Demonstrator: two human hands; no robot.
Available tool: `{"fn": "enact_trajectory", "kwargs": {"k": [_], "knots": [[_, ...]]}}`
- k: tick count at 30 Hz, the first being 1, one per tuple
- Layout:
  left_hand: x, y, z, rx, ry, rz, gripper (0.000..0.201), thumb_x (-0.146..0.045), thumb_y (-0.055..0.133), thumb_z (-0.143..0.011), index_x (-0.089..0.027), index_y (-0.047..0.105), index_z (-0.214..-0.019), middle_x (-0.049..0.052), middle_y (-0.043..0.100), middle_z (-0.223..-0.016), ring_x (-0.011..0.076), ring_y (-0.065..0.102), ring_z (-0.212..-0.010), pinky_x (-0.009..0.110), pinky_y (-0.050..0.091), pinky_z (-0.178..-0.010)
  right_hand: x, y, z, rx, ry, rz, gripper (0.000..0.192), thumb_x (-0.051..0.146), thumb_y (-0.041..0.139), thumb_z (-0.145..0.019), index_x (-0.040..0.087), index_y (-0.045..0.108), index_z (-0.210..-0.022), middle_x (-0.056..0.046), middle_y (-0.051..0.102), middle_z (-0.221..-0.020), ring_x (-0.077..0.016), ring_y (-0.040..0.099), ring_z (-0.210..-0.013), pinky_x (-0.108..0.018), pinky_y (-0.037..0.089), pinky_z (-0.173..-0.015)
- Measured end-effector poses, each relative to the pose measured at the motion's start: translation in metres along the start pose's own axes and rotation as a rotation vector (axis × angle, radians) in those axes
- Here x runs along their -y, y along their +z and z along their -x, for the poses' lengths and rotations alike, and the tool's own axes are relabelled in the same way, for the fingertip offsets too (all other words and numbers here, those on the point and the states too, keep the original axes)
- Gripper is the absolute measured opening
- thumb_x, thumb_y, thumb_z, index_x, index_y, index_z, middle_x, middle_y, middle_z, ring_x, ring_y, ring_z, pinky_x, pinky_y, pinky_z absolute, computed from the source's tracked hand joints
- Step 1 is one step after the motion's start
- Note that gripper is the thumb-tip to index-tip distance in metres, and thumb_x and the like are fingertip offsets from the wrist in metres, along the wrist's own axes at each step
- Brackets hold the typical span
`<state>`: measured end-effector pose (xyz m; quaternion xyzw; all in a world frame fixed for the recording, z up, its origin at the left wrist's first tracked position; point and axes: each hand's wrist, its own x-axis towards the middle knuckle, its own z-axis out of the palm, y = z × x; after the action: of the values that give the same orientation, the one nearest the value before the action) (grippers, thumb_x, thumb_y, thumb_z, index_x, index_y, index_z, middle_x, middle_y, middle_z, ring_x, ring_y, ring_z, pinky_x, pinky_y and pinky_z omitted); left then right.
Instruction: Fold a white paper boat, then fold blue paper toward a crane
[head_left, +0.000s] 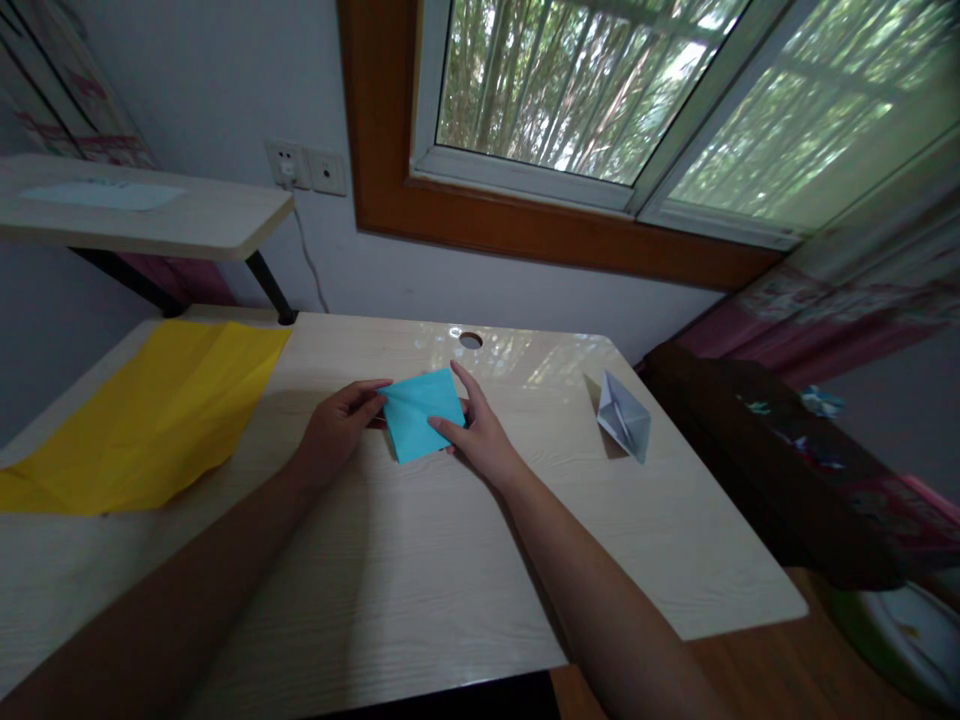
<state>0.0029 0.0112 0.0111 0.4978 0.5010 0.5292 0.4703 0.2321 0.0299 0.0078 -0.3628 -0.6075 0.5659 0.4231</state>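
A small blue sheet of paper [422,412], roughly square with faint creases, is held tilted above the pale wooden desk [450,560]. My left hand [341,425] pinches its upper left corner between thumb and fingers. At its right edge, my right hand [480,430] grips it, the thumb lying on the front face and the index finger stretched up past the top corner. The other right fingers are mostly hidden behind the paper. Off to the right stands a folded grey-white paper shape [624,416], touched by neither hand.
A large yellow sheet [165,420] covers the desk's left side, below a raised shelf [210,225] on black legs. A round cable hole [471,341] sits near the back edge. Beyond the desk's right side is a dark wooden cabinet [750,460] with small items on it.
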Motion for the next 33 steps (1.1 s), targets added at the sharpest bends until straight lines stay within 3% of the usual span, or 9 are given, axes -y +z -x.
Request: {"fn": "enact_trajectory", "kwargs": {"k": [2,7,12,16,20,25,33], "knots": [[-0.001,0.000,0.000,0.001,-0.005,0.023,0.053,-0.050,0.076,-0.079,-0.015,0.069,-0.118,0.007,0.075,-0.098,0.0213,0.072,-0.083,0.040,0.063,-0.079,0.000,0.001,0.000,-0.017,-0.029,-0.014,0.093,0.036,0.077,-0.083,0.043,0.021,-0.157,0.003,0.062,-0.082,-0.0101,0.053,-0.055,-0.022,0.049,-0.044],[0.000,0.000,-0.001,-0.009,-0.002,0.038,0.051,-0.049,0.077,-0.079,-0.015,0.069,-0.116,0.007,0.074,-0.097,0.0204,0.072,-0.081,0.038,0.063,-0.077,-0.001,0.000,-0.001,-0.029,-0.026,0.057,0.067,0.039,0.072,-0.087,0.038,0.045,-0.148,0.000,0.062,-0.092,-0.0090,0.054,-0.055,-0.022,0.049,-0.043],[0.001,0.000,-0.001,-0.018,0.008,0.028,0.054,-0.052,0.076,-0.079,-0.016,0.069,-0.119,0.007,0.075,-0.098,0.0209,0.072,-0.081,0.041,0.063,-0.080,-0.002,-0.001,0.000,-0.039,-0.018,0.089,0.056,0.041,0.067,-0.091,0.035,0.051,-0.144,-0.003,0.065,-0.101,-0.0091,0.055,-0.054,-0.024,0.048,-0.044],[0.003,-0.002,-0.002,-0.002,0.017,0.015,0.055,-0.054,0.073,-0.082,-0.018,0.068,-0.123,0.008,0.075,-0.105,0.0215,0.073,-0.084,0.043,0.063,-0.083,-0.005,-0.001,-0.001,-0.037,-0.024,0.098,0.047,0.043,0.065,-0.091,0.032,0.060,-0.136,-0.002,0.065,-0.096,-0.0100,0.056,-0.055,-0.024,0.049,-0.046],[0.004,-0.002,-0.002,0.011,0.006,0.020,0.055,-0.055,0.074,-0.080,-0.018,0.069,-0.121,0.008,0.075,-0.107,0.0216,0.073,-0.084,0.043,0.063,-0.085,-0.006,-0.001,-0.002,-0.057,-0.014,0.066,0.047,0.043,0.068,-0.088,0.032,0.063,-0.133,-0.001,0.064,-0.092,-0.0105,0.054,-0.058,-0.023,0.048,-0.047],[0.002,-0.001,-0.003,0.024,0.006,0.026,0.054,-0.053,0.078,-0.077,-0.018,0.070,-0.116,0.007,0.076,-0.103,0.0220,0.073,-0.084,0.042,0.064,-0.080,-0.006,-0.002,-0.003,-0.097,0.012,0.037,0.048,0.041,0.073,-0.083,0.031,0.066,-0.130,-0.003,0.066,-0.105,-0.0118,0.053,-0.065,-0.023,0.046,-0.051],[0.007,-0.005,-0.002,0.177,0.023,0.028,0.054,-0.041,0.086,-0.069,-0.019,0.070,-0.116,0.004,0.077,-0.091,0.0216,0.073,-0.083,0.036,0.062,-0.078,-0.010,-0.006,-0.008,-0.118,0.057,-0.200,0.051,0.036,0.083,-0.074,0.030,0.070,-0.123,-0.003,0.068,-0.120,-0.0191,0.062,-0.091,-0.030,0.052,-0.077]]}}
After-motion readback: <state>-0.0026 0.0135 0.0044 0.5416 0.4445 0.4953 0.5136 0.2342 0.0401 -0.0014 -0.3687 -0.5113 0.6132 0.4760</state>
